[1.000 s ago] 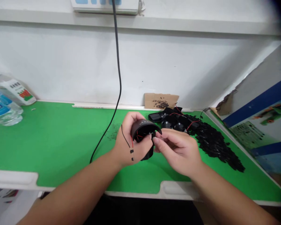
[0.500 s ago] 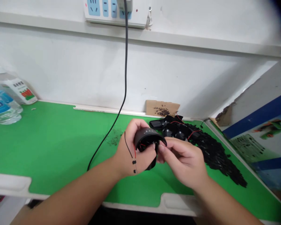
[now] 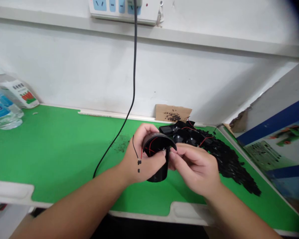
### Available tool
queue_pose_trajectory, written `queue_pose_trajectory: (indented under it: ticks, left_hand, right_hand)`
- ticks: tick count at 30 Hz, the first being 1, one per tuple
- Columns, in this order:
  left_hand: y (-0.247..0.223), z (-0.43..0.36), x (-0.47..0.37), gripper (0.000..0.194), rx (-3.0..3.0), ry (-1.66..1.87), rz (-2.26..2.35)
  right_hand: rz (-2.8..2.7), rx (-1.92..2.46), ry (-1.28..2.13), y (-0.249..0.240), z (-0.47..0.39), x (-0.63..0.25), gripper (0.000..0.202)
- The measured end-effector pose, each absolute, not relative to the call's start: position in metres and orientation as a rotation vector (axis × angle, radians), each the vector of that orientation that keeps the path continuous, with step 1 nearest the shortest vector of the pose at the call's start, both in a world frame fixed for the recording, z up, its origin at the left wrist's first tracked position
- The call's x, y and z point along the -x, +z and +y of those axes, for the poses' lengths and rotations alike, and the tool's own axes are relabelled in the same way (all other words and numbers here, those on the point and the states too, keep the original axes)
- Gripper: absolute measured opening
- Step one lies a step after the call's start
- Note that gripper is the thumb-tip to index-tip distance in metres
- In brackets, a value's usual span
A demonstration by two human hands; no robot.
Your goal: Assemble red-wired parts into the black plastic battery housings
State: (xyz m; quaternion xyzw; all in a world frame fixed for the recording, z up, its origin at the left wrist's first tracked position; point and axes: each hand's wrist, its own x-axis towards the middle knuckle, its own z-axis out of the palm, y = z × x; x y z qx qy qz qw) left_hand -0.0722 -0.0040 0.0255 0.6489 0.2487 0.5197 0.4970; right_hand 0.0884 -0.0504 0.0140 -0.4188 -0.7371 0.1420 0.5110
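Observation:
My left hand [image 3: 144,162] is wrapped round a black plastic housing [image 3: 157,174], its thumb across the open front. The housing has a curved, hood-like rim at the top. Red wire loops inside, and a black and a red lead with small black connectors [image 3: 139,162] lie over the back of that hand. At the housing's right edge, the thumb and forefinger of my right hand [image 3: 194,166] are pinched together. What they grip is hidden; a narrow dark piece shows beside the fingertips. Behind my right hand lie more black housings [image 3: 184,136] with red wires.
A pile of thin black plastic parts [image 3: 235,166] spreads along the right. Small dark bits lie by a cardboard piece [image 3: 161,113] at the wall. A black cable [image 3: 134,76] hangs from a power strip [image 3: 124,15] onto the green tabletop [image 3: 64,149]. Bottles [image 3: 7,113] stand left.
The housing has tilted in my left hand, so more of its lower body shows. The leads have shifted slightly. My right fingertips stay at its right edge.

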Motion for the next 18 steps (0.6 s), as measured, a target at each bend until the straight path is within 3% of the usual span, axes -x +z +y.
queue_pose_trajectory:
  ticks: [7, 18]
  left_hand:
    - [0.0239, -0.0034, 0.0710, 0.038, -1.580, 1.283, 0.582]
    - [0.0231, -0.0032, 0.0713, 0.038, -1.648, 1.313, 0.596]
  right_hand:
    - [-1.826, 1.025, 0.110, 0.0140, -0.0498, -0.0866, 0.013]
    - [-1.894, 1.023, 0.059, 0.0165, -0.0495, -0.0888, 0.015]
